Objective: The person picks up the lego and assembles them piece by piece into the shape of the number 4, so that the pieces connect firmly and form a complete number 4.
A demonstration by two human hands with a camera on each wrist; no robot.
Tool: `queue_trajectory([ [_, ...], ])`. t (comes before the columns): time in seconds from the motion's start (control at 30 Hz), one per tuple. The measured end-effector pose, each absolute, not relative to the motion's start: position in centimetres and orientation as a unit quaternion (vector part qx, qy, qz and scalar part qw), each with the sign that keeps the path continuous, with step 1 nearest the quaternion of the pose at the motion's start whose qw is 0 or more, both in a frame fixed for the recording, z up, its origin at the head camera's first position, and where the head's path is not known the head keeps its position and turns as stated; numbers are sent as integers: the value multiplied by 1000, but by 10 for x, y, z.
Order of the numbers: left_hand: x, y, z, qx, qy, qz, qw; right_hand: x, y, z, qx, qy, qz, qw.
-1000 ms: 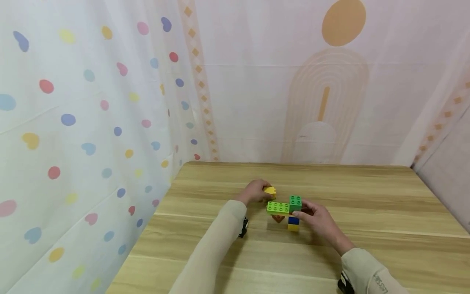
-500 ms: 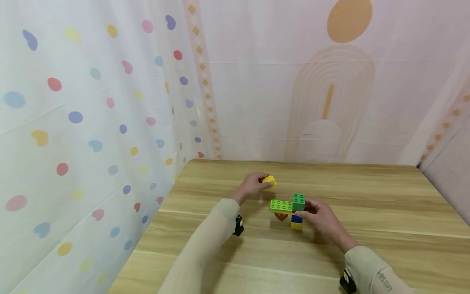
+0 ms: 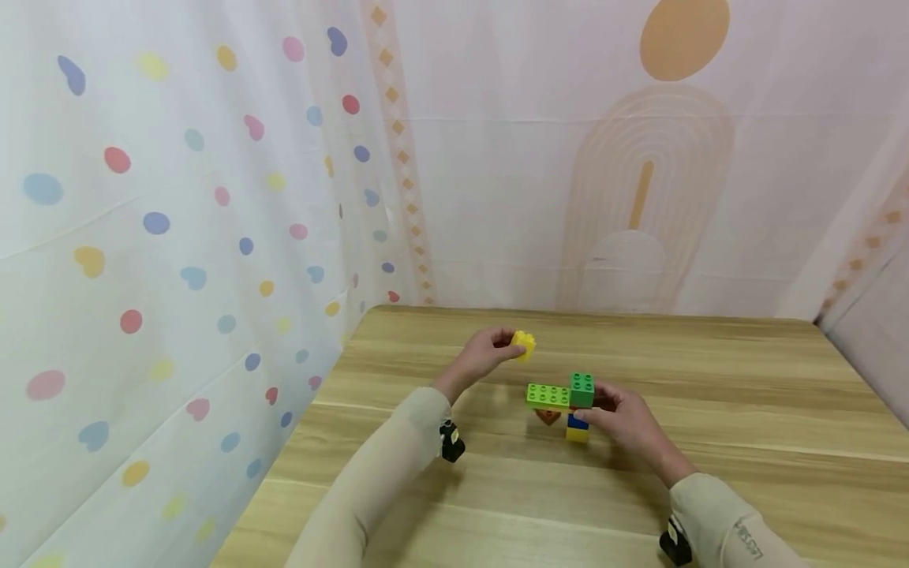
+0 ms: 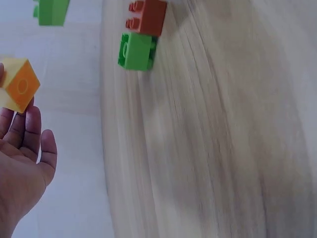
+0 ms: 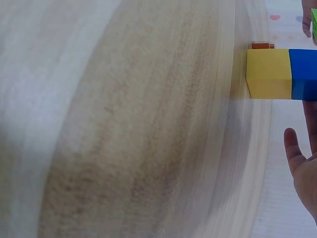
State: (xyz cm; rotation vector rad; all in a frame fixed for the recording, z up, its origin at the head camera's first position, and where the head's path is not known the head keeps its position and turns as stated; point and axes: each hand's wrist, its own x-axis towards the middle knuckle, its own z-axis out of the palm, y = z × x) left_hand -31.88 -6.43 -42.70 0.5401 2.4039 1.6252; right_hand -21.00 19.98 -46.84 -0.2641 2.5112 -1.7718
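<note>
My left hand pinches a yellow toy building brick between thumb and fingers, raised off the table behind the built piece. The left wrist view shows its orange-looking underside. With thumb and fingers, my right hand grips a stack of bricks at its right side. A dark green brick tops the stack, and a long lime-green brick juts out to the left. Lower down are a blue brick and, at the bottom, a yellow brick.
An orange-brown brick lies on the wooden table, partly under the lime brick. Beside it, in the left wrist view, is a green brick. Patterned curtains hang behind and left of the table.
My left hand has lifted the yellow brick up and away from the table, tilting it on the way. My right hand keeps its grip on the stack, and the head view has shifted slightly.
</note>
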Motion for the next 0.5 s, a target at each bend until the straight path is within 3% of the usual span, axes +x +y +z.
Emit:
queue_trajectory([
  [0.5, -284, -58, -413, 220, 783, 565, 137, -207, 204, -465, -87, 812, -576, 36],
])
